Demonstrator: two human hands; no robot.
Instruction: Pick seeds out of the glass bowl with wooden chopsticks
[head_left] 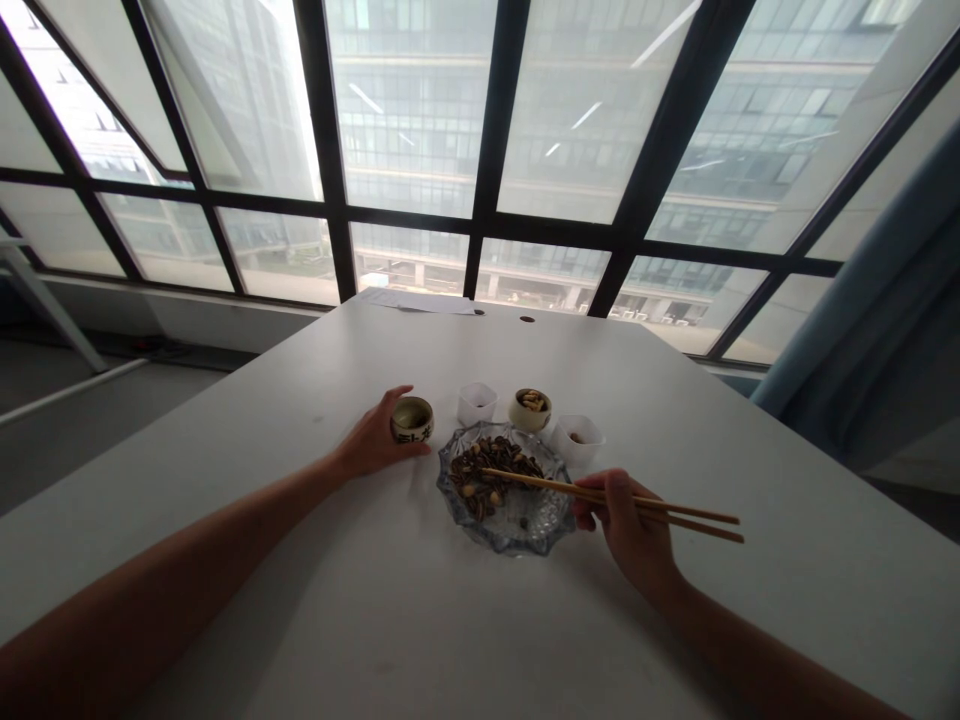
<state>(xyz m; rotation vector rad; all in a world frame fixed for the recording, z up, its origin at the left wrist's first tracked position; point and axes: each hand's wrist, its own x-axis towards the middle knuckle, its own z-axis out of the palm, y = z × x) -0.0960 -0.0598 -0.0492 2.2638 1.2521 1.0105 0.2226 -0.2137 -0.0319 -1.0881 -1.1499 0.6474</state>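
Note:
My left hand (377, 437) is curved around a small ceramic cup (412, 420) with dark characters on its side, thumb and fingers on either side of it. A pair of wooden chopsticks (660, 508) is gripped in my right hand (630, 520). Their tips reach into a scalloped glass dish (517, 545), among dark striped seeds (499, 460) and a few pale nuts (470, 491). The seeds lie mostly in the dish's left and far part. Whether the tips pinch anything is too small to tell.
Behind the dish stand a white cup (477, 402), a second ceramic cup (529, 411) with yellowish-brown pieces, and another white cup (578, 437) with something dark inside. Papers (420, 301) lie at the white table's (360, 590) far edge, before windows. A blue curtain (862, 330) hangs right.

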